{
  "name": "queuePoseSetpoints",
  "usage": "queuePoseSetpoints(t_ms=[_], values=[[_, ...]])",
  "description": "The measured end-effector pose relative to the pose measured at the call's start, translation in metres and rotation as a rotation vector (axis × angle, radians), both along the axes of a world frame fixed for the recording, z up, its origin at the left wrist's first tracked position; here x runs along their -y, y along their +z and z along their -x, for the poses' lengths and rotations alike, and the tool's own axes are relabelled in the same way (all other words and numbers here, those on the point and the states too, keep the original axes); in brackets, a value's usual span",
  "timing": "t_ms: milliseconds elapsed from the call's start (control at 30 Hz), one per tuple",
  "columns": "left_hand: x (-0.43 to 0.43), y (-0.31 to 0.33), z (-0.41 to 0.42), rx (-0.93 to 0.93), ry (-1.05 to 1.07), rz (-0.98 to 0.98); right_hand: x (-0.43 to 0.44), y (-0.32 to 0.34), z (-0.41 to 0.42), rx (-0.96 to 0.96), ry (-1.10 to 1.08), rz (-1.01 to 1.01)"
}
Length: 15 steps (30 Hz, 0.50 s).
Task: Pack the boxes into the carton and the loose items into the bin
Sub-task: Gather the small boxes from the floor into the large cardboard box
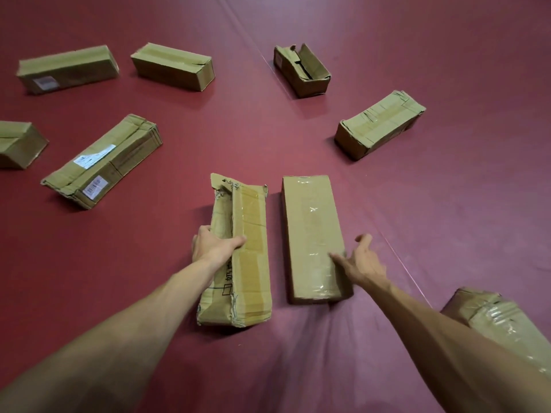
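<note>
Gripping the torn box (238, 257) along its left side, the left hand (213, 247) has its thumb pressed on top and fingers down the side. Just beside it lies the taped box (313, 236); the right hand (362, 263) is spread open at that box's near right edge, not yet closed on it. Both boxes rest near the middle of the red mat (447, 204). Seven more boxes lie scattered towards its far, left and right edges. No carton, bin or loose items show, so packing looks barely begun.
</note>
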<state>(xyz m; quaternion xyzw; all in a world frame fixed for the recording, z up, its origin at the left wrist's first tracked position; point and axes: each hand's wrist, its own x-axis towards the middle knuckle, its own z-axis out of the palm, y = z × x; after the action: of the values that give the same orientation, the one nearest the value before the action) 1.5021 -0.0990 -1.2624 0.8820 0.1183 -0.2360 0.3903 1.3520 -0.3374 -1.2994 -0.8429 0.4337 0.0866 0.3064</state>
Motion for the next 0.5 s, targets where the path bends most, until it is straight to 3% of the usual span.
queuePoseSetpoints(t_ms=[100, 167, 233, 367, 500], values=[[-0.009, 0.003, -0.002, 0.025, -0.001, -0.033, -0.017, -0.004, -0.005, 0.145, -0.27, -0.396], [-0.018, 0.003, -0.004, 0.022, 0.003, -0.041, -0.025, -0.006, -0.003, 0.13, -0.285, -0.606], [-0.029, 0.002, -0.006, 0.008, 0.003, -0.04, -0.035, -0.011, 0.0, 0.079, -0.162, -0.642], [-0.052, 0.0, -0.006, -0.004, 0.028, -0.036, -0.047, -0.016, -0.004, 0.165, -0.243, -0.67], [-0.071, 0.001, -0.007, -0.012, 0.052, -0.019, -0.056, -0.007, -0.01, 0.089, -0.207, -0.641]])
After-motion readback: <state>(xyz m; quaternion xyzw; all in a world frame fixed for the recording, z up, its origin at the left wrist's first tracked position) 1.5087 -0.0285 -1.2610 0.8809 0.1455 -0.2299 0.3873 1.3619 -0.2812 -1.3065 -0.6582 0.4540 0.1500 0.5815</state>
